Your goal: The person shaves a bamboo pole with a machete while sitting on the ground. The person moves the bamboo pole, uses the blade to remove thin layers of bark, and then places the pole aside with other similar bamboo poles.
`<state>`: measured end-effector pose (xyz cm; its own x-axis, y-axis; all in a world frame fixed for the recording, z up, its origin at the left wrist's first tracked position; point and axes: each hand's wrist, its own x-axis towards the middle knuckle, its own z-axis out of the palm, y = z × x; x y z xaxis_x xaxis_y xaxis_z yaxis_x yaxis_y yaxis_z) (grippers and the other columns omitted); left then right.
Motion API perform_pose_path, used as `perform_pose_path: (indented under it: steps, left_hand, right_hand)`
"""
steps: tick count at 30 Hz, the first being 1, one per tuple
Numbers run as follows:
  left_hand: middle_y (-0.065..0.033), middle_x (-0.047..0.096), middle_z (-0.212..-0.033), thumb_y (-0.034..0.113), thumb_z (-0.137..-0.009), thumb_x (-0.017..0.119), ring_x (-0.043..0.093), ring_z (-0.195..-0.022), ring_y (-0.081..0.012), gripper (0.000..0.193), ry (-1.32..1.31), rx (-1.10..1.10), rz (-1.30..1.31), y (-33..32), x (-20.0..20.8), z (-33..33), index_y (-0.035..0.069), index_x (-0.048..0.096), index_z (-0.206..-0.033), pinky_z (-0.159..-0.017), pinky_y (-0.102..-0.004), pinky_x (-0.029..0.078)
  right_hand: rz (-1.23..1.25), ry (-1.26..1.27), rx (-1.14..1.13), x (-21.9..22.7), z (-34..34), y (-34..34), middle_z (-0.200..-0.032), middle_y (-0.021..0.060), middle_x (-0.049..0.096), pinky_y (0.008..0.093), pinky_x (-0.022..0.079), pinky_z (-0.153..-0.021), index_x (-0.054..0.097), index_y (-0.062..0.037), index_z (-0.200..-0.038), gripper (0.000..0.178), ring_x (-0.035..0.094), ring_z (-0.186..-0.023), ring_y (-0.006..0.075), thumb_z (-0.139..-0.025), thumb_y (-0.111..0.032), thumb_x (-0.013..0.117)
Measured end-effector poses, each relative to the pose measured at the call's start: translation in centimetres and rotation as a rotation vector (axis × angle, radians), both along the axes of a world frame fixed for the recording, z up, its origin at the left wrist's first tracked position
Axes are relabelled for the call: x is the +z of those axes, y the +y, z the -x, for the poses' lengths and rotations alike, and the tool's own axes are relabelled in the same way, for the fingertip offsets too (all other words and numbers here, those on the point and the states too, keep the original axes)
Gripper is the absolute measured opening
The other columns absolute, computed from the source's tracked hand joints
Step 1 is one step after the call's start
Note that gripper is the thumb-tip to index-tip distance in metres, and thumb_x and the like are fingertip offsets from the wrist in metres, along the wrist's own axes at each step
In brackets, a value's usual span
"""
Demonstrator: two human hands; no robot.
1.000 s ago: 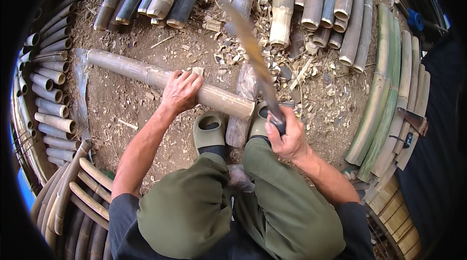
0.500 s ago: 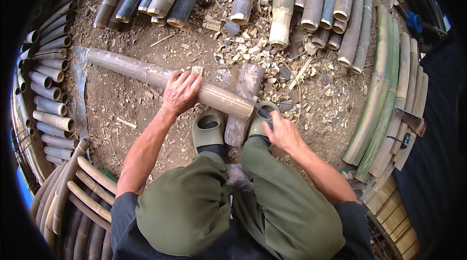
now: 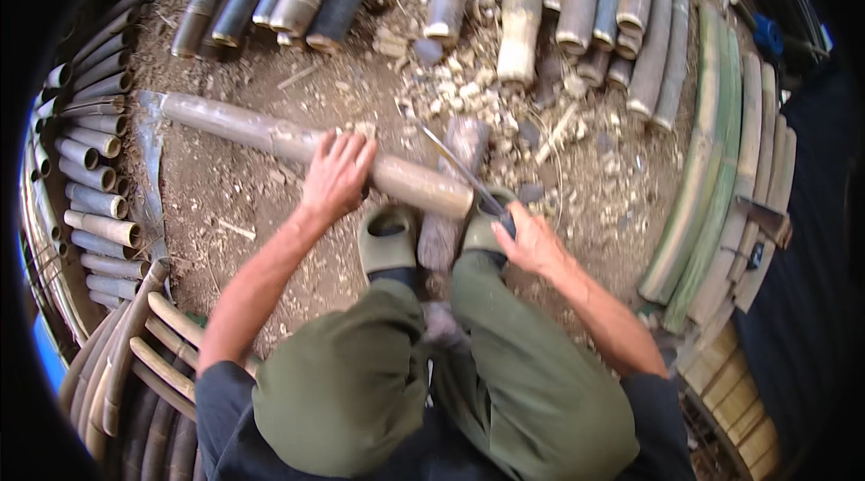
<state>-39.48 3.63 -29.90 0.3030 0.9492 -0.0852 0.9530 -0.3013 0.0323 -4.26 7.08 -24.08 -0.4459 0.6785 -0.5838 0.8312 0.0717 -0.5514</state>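
Note:
My left hand is closed over the middle of a long brown bamboo pole. The pole slants from the upper left, and its cut end lies across a short wooden block between my two clogs. In my right hand is the dark handle of a long-bladed knife. Its narrow blade points up and to the left, past the pole's cut end and over the block. Whether blade and bamboo touch, I cannot tell.
Pale wood chips litter the ground ahead. Several bamboo poles lie along the far side, with green and tan lengths at the right. A hatchet-like tool rests on those. More bamboo is stacked at the left.
The knife blade now shows over the block; half a second ago only its dark handle was plain. My right hand has shifted slightly rightward. My left hand keeps its hold on the pole.

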Motion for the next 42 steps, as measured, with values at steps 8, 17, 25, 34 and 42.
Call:
perform_pose_path:
  steps: [8, 17, 25, 34, 42]
  left_hand:
    - [-0.0106, 0.054, -0.109, 0.026, -0.059, 0.083, 0.052, -0.108, -0.0284, 0.051, -0.054, -0.073, 0.413, 4.0, 2.1, -0.2, 0.006, 0.065, -0.103, -0.093, -0.0395, 0.047]
    - [-0.0094, 0.067, -0.097, 0.021, -0.064, 0.078, 0.065, -0.096, -0.028, 0.047, -0.107, -0.066, 0.37, 3.1, -0.4, -1.8, 0.01, 0.063, -0.107, -0.093, -0.0423, 0.049]
    - [-0.0073, 0.067, -0.097, 0.018, -0.064, 0.077, 0.064, -0.097, -0.025, 0.046, -0.152, -0.078, 0.171, 2.6, -0.5, -0.9, 0.01, 0.062, -0.106, -0.095, -0.0433, 0.046]
    - [-0.0081, 0.065, -0.102, 0.016, -0.069, 0.072, 0.063, -0.103, -0.0257, 0.041, -0.209, -0.07, -0.095, 1.1, -1.8, -0.8, 0.008, 0.06, -0.107, -0.095, -0.0438, 0.044]
    - [-0.0042, 0.064, -0.098, 0.016, -0.078, 0.065, 0.063, -0.095, -0.0214, 0.03, -0.202, -0.062, -0.282, 0.5, -2.3, -1.7, 0.01, 0.061, -0.107, -0.094, -0.0431, 0.045]
  right_hand:
    - [-0.158, 0.232, -0.137, 5.6, 1.0, -0.5, -0.081, 0.0236, 0.066, 0.0443, 0.054, -0.062, 0.055, 0.0023, -0.115, 0.036, 0.068, -0.072, 0.0396, -0.095, -0.025, 0.065]
    - [0.015, -0.013, 0.009, 0.1, -2.7, -2.0, -0.073, 0.0188, 0.063, 0.0451, 0.054, -0.056, 0.052, -0.0005, -0.112, 0.033, 0.067, -0.061, 0.0365, -0.096, -0.027, 0.062]
    - [-0.505, 0.455, -0.086, 2.3, -0.1, -1.6, -0.076, 0.0197, 0.066, 0.0399, 0.053, -0.053, 0.054, 0.0018, -0.114, 0.034, 0.068, -0.063, 0.037, -0.093, -0.021, 0.067]
    - [-0.366, 0.549, -0.203, 6.3, 2.8, 0.1, -0.078, 0.0235, 0.067, 0.042, 0.054, -0.058, 0.054, 0.0005, -0.112, 0.033, 0.068, -0.067, 0.0405, -0.094, -0.025, 0.066]
    - [-0.033, 0.165, -0.091, 3.0, 0.0, -0.4, -0.074, 0.0219, 0.066, 0.0462, 0.053, -0.056, 0.053, 0.0017, -0.111, 0.035, 0.069, -0.066, 0.0414, -0.095, -0.026, 0.066]
